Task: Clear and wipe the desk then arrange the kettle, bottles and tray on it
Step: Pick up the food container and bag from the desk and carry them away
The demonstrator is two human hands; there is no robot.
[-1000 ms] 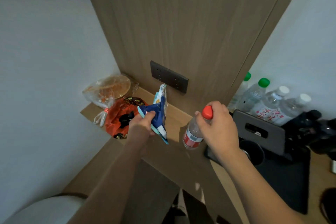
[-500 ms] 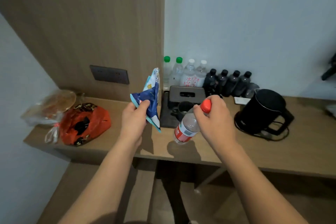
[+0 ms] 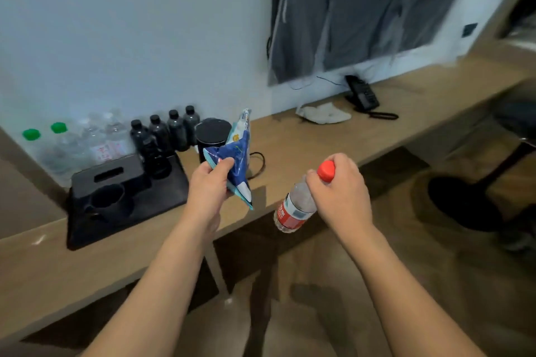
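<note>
- Head view: left hand (image 3: 209, 182) pinches a crumpled blue-and-white foil snack packet (image 3: 238, 158), held up over the long wooden desk (image 3: 304, 142).
- Right hand (image 3: 340, 194) grips the neck of a clear plastic bottle with red cap and red label (image 3: 295, 207), hanging off the desk's front edge.
- Beyond the left hand: round black kettle (image 3: 213, 132) (partly hidden by the packet).
- Left of that hand: flat black tray (image 3: 171, 191), dark bottles (image 3: 166, 132) behind it.

Dim, cool indoor light is falling evenly from above, leaving soft shadows lying under the desk (image 3: 304, 136). Motion blur is smearing the whole view, worst toward the right edge, and wide-angle distortion is bending the desk's front edge.
</note>
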